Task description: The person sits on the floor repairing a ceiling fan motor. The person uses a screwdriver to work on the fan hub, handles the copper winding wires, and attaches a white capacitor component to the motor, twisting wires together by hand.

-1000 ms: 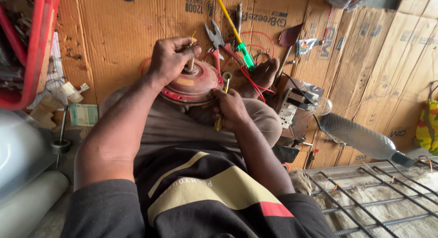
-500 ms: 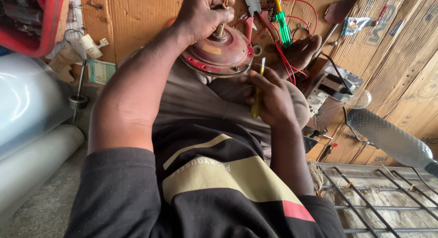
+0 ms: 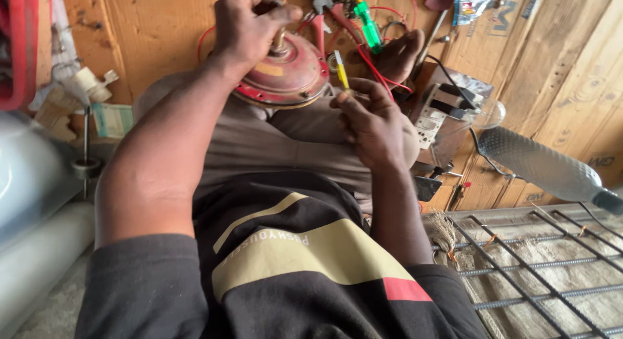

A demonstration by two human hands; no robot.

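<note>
cardboard sheets (image 3: 162, 34) cover floor | green-handled screwdriver (image 3: 368, 26) beside pliers (image 3: 322, 2) | red wires (image 3: 379, 69) | grey fan blade (image 3: 538, 163) lies right | steel rebar grid (image 3: 538, 267) lower right | red crate (image 3: 23, 47) far left

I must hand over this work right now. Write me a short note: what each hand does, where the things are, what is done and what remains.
Left hand: closed on the shaft that rises from the red motor housing, which rests on the person's lap.
Right hand: pinches a yellow-handled tool, held beside the housing and not touching it.
On the cardboard beyond: green screwdriver, pliers, red wires.
Done: the housing is steadied and a tool is in hand.
Left: the tool is not yet on the housing, which looks closed.
</note>
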